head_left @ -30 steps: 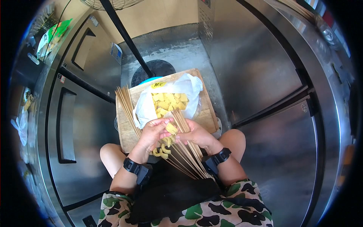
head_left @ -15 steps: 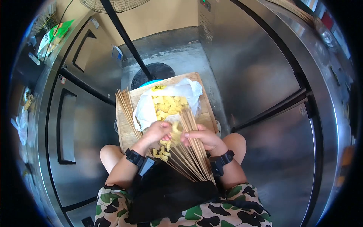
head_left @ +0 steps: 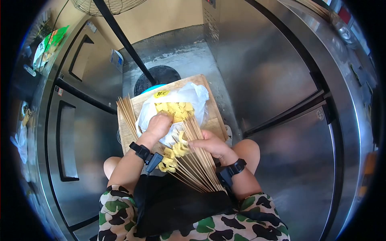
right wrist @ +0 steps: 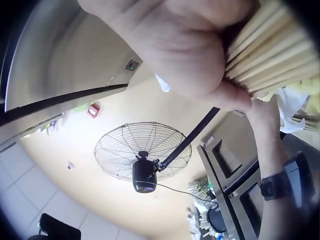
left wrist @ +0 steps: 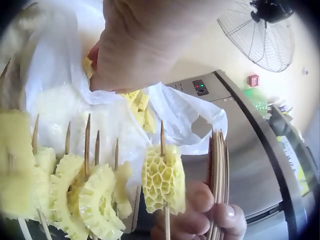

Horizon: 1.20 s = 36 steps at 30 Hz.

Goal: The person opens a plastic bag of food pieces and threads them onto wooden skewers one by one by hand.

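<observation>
In the head view the left hand (head_left: 160, 125) reaches into the white plastic bag (head_left: 201, 94), over the yellow honeycomb-textured pieces (head_left: 177, 107); its fingertips are hidden there. The right hand (head_left: 214, 145) grips a bundle of thin wooden skewers (head_left: 198, 134), its thumb across them. Several skewers with yellow pieces (head_left: 168, 160) on their upper ends fan out to the left of that bundle. The left wrist view shows one skewered piece (left wrist: 163, 179) upright beside the right hand's fingers (left wrist: 200, 210), and more skewered pieces (left wrist: 102, 200) to its left.
A wooden board (head_left: 215, 108) lies under the bag, with loose skewers (head_left: 128, 114) along its left side. Steel refrigerators (head_left: 269, 64) stand on both sides. Behind the board is a black fan pole (head_left: 124, 42) on a round base (head_left: 161, 76).
The left hand has moved from beside the right hand up and away into the bag, letting go of the skewered piece. The right hand still holds the bundle. The head view has shifted slightly.
</observation>
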Tool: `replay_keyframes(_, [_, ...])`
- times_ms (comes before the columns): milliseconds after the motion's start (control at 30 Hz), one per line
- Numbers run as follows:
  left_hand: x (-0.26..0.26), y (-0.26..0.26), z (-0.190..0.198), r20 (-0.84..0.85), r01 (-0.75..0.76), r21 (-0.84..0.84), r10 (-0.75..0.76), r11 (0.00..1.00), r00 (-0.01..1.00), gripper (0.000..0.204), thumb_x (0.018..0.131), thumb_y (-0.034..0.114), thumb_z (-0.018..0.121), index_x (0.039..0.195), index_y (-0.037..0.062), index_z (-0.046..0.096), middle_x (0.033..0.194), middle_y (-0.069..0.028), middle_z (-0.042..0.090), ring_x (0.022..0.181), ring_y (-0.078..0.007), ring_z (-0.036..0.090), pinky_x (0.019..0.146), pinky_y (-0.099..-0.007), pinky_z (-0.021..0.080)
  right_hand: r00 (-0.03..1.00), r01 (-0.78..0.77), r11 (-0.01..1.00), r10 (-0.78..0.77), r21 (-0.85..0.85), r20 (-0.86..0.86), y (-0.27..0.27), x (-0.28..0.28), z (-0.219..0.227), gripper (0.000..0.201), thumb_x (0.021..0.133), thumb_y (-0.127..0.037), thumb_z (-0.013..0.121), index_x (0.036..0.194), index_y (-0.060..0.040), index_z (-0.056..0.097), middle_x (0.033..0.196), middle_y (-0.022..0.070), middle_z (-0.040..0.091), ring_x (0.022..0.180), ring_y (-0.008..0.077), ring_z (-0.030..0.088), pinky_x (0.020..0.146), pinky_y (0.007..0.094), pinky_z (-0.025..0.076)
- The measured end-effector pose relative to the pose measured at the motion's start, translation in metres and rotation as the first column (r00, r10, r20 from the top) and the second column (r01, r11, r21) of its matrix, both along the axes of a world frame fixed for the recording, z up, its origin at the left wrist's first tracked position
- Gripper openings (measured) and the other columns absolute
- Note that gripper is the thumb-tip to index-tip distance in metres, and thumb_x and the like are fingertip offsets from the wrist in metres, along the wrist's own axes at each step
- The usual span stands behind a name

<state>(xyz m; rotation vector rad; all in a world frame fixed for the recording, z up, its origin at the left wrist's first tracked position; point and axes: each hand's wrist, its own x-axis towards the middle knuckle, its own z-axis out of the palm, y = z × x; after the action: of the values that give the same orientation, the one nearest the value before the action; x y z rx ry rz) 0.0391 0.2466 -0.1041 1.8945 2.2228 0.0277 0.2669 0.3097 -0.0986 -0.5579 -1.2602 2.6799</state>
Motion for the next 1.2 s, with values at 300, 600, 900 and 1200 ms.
replay_keyframes(300, [-0.004,-0.041,0.022,0.949,-0.655,-0.264,0.313,0.708,-0.045,0.011,0.083,0.014,0.066,0.093,0.009,0.063,0.066,0.0011,0.055,0.061,-0.0093,0.051,0.059,-0.0212,0.043,0.998,0.063,0.998,-0.063,0.007,-0.001,-0.006,-0.009,0.009,0.019,0.076,-0.003,0.065,0.092,-0.0051,0.054,0.078,-0.0005,0.057,0.066,0.0065,0.053,0.06,0.0208,0.045])
replay_keyframes(600, [0.027,-0.055,0.035,0.883,-0.598,-0.298,-0.024,0.744,-0.47,0.018,0.089,0.01,0.055,0.106,0.0047,0.052,0.098,-0.0081,0.063,0.081,-0.0122,0.06,0.074,-0.0263,0.052,1.0,-0.019,1.0,0.019,-0.015,-0.017,-0.01,-0.016,0.002,0.019,0.077,-0.002,0.066,0.089,-0.006,0.052,0.071,0.0016,0.056,0.055,0.0076,0.052,0.05,0.0199,0.042])
replay_keyframes(900, [0.037,-0.045,0.025,0.918,-0.712,-0.292,-0.021,0.639,-0.396,0.022,0.083,-0.001,0.061,0.103,0.0056,0.054,0.094,-0.0042,0.061,0.086,-0.0141,0.061,0.076,-0.0266,0.053,1.0,-0.019,1.0,0.019,0.023,-0.007,-0.01,-0.017,0.004,0.021,0.075,-0.002,0.068,0.088,-0.0059,0.051,0.073,0.0017,0.055,0.055,0.0069,0.049,0.052,0.0194,0.039])
replay_keyframes(1200, [0.048,-0.048,0.039,0.971,-0.669,-0.185,0.03,0.719,-0.236,0.02,0.082,-0.002,0.062,0.099,0.0055,0.056,0.09,-0.0042,0.063,0.083,-0.0138,0.062,0.075,-0.0268,0.053,1.0,0.001,0.999,0.0,0.046,-0.018,-0.009,-0.018,-0.001,0.022,0.076,-0.003,0.068,0.088,-0.0064,0.05,0.072,0.0018,0.055,0.053,0.0061,0.048,0.05,0.0188,0.038])
